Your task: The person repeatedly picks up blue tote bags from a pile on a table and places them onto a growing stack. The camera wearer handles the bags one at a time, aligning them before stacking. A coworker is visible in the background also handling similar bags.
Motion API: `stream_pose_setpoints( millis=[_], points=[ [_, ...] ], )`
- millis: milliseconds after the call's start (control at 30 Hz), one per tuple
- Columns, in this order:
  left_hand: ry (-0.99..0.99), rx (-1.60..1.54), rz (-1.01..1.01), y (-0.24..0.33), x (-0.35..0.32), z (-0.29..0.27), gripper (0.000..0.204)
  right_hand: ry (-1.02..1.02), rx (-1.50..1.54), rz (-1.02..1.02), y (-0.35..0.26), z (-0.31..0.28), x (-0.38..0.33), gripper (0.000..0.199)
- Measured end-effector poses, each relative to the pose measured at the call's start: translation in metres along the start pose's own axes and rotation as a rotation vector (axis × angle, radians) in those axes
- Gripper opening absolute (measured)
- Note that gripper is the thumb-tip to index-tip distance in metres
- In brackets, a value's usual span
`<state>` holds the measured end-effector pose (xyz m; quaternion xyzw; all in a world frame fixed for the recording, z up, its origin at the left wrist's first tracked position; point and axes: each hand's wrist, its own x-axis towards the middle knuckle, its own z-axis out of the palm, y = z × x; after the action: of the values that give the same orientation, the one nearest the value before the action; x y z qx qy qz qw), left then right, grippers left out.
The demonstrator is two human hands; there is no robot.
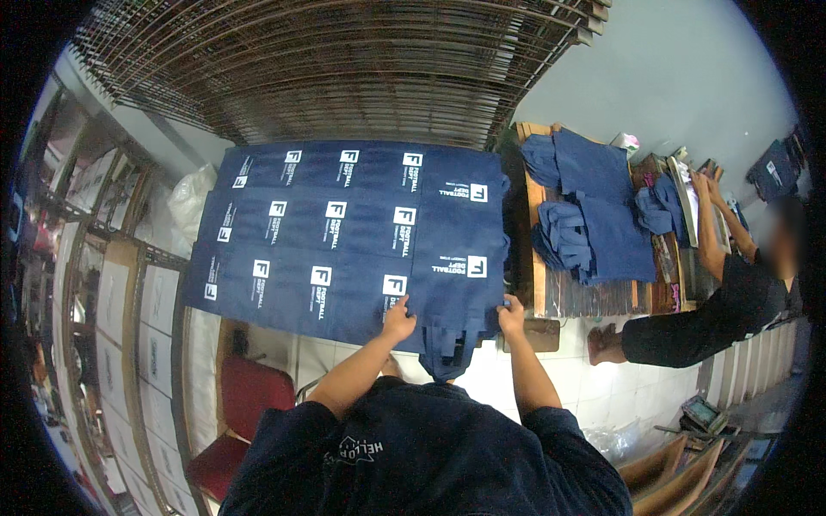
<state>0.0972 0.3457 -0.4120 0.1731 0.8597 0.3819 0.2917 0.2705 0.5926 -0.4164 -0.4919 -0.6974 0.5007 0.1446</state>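
Observation:
Rows of navy blue tote bags (301, 228) with white printed logos lie side by side and overlapping on a table in front of me. At the near right of the spread is a navy tote bag (447, 303), its strap handles (447, 344) hanging over the table's near edge toward my body. My left hand (398, 324) is closed on this bag's left side, beside a printed logo. On the opposite side, my right hand (511, 316) has its fingers pinched together at the bag's right edge. The fingertips are partly hidden.
A metal drying rack (327, 69) rises behind the table. To the right, a wooden bench (559, 301) bears stacked navy bags (602, 232); a co-worker (731, 292) handles a frame (686, 202) there. A red chair (254, 396) stands at lower left, near shelves with white boxes (159, 322).

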Motion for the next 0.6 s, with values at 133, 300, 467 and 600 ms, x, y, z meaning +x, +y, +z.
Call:
stream_pose_setpoints(
  millis=[133, 300, 467, 600],
  points=[
    [0.031, 0.064, 0.1, -0.008, 0.002, 0.009, 0.065, 0.13, -0.079, -0.094, 0.009, 0.003, 0.001, 0.038],
    [-0.009, 0.002, 0.058, -0.013, 0.004, 0.01, 0.067, 0.118, -0.2, -0.032, -0.019, -0.003, -0.01, 0.036],
    [0.008, 0.111, 0.072, -0.015, 0.002, 0.008, 0.067, 0.172, -0.298, -0.029, -0.019, -0.001, -0.014, 0.03],
    [-0.005, 0.149, 0.049, 0.003, -0.005, -0.002, 0.066, 0.183, -0.32, -0.029, -0.027, -0.003, -0.021, 0.032]
  ],
)
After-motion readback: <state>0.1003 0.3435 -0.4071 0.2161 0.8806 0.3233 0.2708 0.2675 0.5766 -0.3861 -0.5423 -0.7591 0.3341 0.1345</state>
